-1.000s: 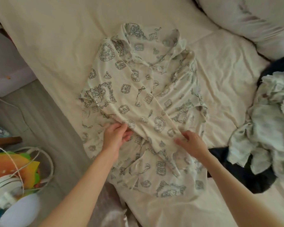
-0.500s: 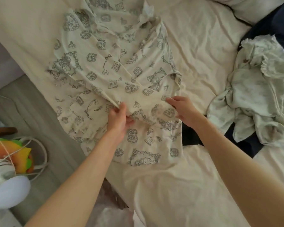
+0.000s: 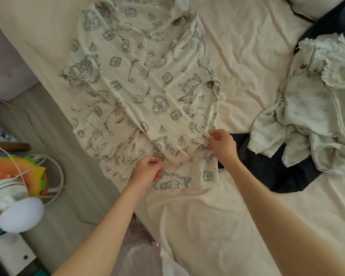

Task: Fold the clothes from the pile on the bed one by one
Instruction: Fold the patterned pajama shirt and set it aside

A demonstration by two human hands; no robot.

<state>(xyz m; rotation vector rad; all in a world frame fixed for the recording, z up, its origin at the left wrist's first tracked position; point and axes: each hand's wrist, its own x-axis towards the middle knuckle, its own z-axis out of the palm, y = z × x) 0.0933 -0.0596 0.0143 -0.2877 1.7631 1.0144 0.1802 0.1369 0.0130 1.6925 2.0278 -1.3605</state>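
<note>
From my head camera, my left hand (image 3: 147, 169) reaches over the printed top (image 3: 139, 90), fingers curled, pinching its folded sleeve cuff. My right hand (image 3: 221, 145) pinches the same cuff's other end. The cream top lies spread on the bed (image 3: 247, 62), sleeve crossed diagonally; the pile (image 3: 315, 108) sits beside it.

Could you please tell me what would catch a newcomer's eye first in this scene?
The cream long-sleeved top with grey sketch prints spreads across the middle of the cream bedsheet, with the left hand and right hand pinching its sleeve cuff near the hem. A crumpled pale green garment pile lies at the right.
</note>
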